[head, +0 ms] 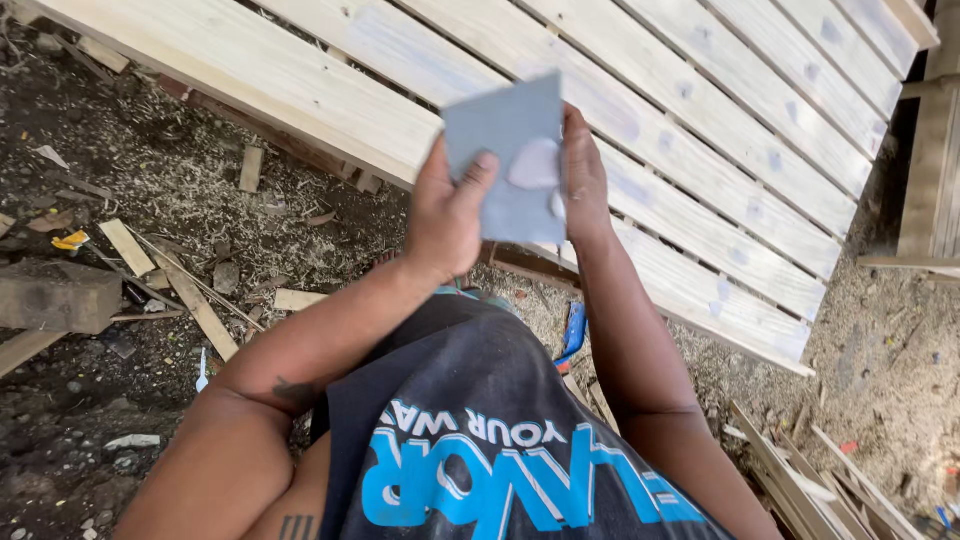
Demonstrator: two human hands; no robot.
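I hold a grey sheet of sandpaper (510, 135) up in front of me with both hands. It has a pale worn patch near its middle. My left hand (445, 215) grips its left edge, thumb pressed on the face. My right hand (583, 175) holds the right edge from behind. Below and beyond the sheet lies a slatted panel of pale wooden boards (700, 130), bare and light-coloured.
The ground is dark dirt strewn with sawdust and wood offcuts (190, 295). A wooden block (55, 297) lies at the left. A blue object (573, 333) sits on the ground by my right arm. More thin strips (800, 480) pile at the lower right.
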